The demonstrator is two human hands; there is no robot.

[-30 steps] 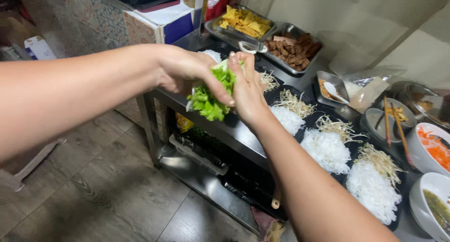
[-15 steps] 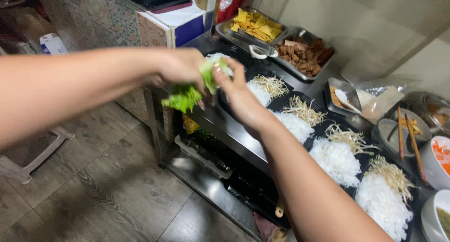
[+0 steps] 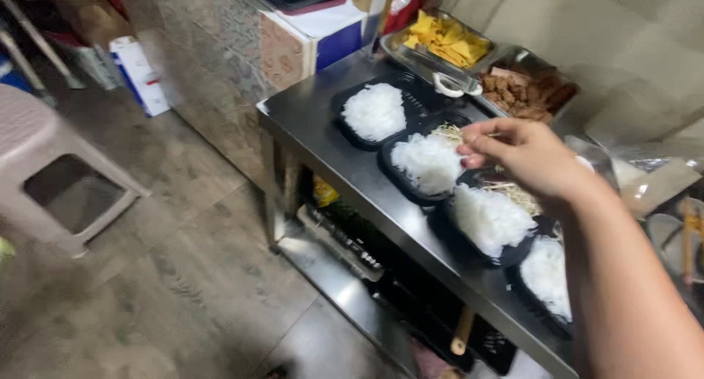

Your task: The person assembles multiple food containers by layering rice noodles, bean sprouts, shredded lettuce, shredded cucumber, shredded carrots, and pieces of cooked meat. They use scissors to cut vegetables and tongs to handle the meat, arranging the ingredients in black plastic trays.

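A white carton with a blue edge (image 3: 139, 74) stands on the floor, far left of the right hand (image 3: 524, 155); a small yellow packet (image 3: 324, 192) lies below-left, under the table (image 3: 330, 140).

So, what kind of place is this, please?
Probably a small food stall or takeaway kitchen. A row of black meal trays filled with white noodles sits on a steel prep table, metal pans of yellow and brown food stand behind, and the right hand hovers over the trays.
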